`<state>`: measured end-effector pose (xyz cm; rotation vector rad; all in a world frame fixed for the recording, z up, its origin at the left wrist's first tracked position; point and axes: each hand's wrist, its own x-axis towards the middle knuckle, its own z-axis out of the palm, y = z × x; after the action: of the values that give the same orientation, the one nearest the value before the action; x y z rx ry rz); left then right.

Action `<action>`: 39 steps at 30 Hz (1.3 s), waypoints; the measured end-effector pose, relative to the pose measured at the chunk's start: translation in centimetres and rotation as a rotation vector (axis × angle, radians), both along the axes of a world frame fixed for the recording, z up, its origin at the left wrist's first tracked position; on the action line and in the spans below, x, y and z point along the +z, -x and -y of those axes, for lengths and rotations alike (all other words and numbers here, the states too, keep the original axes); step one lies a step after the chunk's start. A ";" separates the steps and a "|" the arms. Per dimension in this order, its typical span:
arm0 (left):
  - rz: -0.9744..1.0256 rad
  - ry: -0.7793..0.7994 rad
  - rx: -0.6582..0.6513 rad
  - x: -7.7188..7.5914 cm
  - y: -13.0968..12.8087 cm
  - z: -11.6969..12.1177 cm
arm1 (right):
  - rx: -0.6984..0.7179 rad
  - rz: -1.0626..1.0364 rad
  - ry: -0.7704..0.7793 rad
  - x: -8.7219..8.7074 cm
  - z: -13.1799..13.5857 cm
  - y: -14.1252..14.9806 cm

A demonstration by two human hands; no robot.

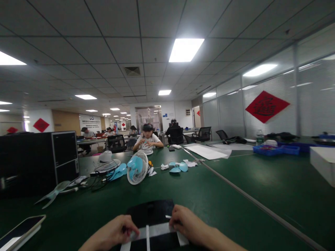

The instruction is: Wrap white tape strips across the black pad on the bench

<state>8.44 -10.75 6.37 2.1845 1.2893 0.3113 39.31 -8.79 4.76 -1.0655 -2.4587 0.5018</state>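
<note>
A black flat panel (150, 211) lies on the green table close in front of me. A whitish strip (158, 229) runs across it, and a narrow white strip (148, 238) crosses that one lengthwise. At the left end of the crosswise strip, my left hand (117, 230) has its fingers curled and pinched on the strip. My right hand (187, 223) is closed at the other end, with a small white end (168, 217) sticking out by its fingertips. What lies under the right fingers is partly hidden. The lower part of the panel runs out of view.
Fan parts spread ahead: a white fan grille (142, 170), blue fan blades (178, 167) and cables. On the left stand a black computer case (65, 157) and a tablet-like device (21, 232). Blue trays (269, 150) sit right. A person (148, 139) works opposite.
</note>
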 end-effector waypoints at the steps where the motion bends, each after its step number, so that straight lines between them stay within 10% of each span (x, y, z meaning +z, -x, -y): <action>1: 0.002 0.010 0.002 -0.1 0.1 -0.1 | -0.002 -0.004 0.006 0.1 0.0 0.0; 19: 0.025 0.102 0.178 -1.2 3.1 -1.9 | -0.168 -0.071 0.016 0.0 -2.6 -0.7; 27: -0.299 -0.273 0.450 -3.7 6.1 -4.5 | -0.034 0.052 -0.088 0.5 -4.3 3.4; 39: -0.344 -0.218 0.482 -3.1 6.4 -4.1 | 0.006 0.220 -0.233 -0.6 -7.6 8.7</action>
<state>2.09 -6.68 3.26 2.1393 2.0653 0.2769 30.64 -1.18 4.21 -1.0647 -2.6294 0.0977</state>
